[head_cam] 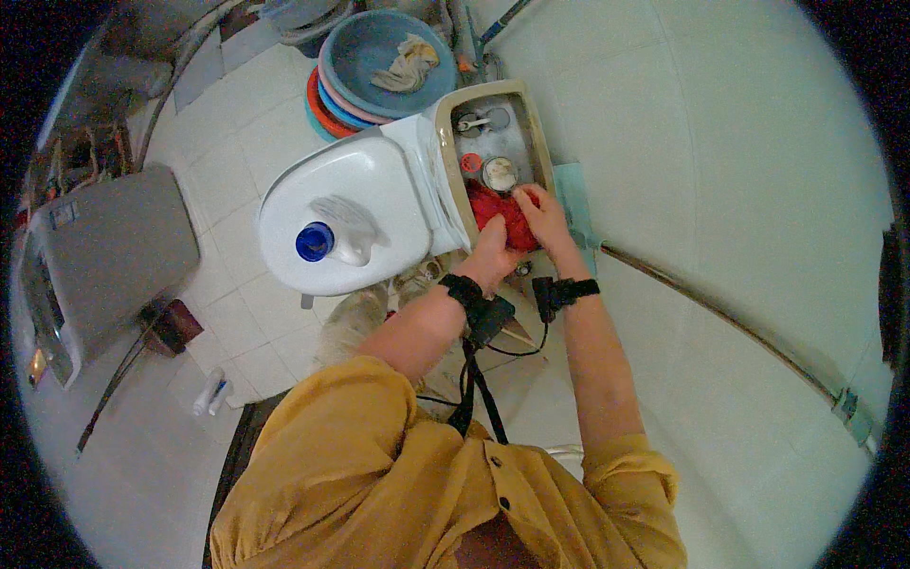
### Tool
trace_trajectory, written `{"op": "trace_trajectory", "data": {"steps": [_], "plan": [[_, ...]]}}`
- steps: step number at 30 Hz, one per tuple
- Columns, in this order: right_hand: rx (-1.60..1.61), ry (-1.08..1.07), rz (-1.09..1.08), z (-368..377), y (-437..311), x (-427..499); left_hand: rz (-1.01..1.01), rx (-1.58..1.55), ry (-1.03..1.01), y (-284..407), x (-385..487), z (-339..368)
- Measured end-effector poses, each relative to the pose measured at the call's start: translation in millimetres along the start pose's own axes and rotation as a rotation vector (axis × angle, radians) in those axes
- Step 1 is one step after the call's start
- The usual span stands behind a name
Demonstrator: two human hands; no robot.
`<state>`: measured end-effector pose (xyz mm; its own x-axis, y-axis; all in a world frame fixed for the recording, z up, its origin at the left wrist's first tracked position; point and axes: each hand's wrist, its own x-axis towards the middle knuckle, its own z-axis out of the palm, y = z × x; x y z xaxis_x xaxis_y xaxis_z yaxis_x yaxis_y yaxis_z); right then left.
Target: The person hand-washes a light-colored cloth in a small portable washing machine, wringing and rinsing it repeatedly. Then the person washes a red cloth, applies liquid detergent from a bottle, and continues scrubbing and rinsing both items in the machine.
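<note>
An open toilet cistern (461, 195), its lid off, is before me. A crumpled red cloth or bag (523, 226) fills its near end; the material is hard to tell. My left hand (492, 250) grips the near-left side of the red bundle, thumb on top. At its right side, my right hand (542, 213) pinches the edge with bent fingers. Just beyond those fingers stands a round, whitish-topped cistern part (500, 174). A small red cap-like part (470, 163) sits beside it, and the flush valve (475, 124) is at the far end. The cistern's bottom under the bundle is hidden.
On the closed toilet lid (384, 171) stands a white bottle with a blue cap (315, 242). Stacked basins (355, 64), the top one holding a rag (409, 65), stand beyond. A pipe (718, 316) runs along the right wall. A grey box-like object (121, 249) is at left.
</note>
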<state>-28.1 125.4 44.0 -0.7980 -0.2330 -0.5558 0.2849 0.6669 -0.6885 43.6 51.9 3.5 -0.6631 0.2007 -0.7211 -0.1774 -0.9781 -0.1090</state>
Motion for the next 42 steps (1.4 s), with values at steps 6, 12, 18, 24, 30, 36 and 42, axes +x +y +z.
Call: {"op": "trace_trajectory", "data": {"steps": [6,12,18,24,30,36,42], "plan": [[-0.101,0.049,-0.468,3,-4,-64,-0.173,-0.194,-0.115,24,-6,3],[-0.281,0.070,-0.347,22,-17,-46,0.185,0.335,-0.146,13,-13,-12],[-0.222,0.129,-0.208,11,3,10,-0.021,-0.083,-0.058,12,14,-5],[-0.242,-0.074,-0.385,6,-13,-55,-0.062,0.011,-0.038,32,-22,9],[-0.411,0.160,-0.300,26,-6,-7,-0.111,-0.083,-0.024,12,11,-1],[-0.135,0.015,-0.287,7,6,-7,-0.083,-0.102,0.026,21,20,-11],[-0.315,0.017,-0.352,13,-6,-48,-0.224,-0.125,-0.049,20,28,-15]]}}
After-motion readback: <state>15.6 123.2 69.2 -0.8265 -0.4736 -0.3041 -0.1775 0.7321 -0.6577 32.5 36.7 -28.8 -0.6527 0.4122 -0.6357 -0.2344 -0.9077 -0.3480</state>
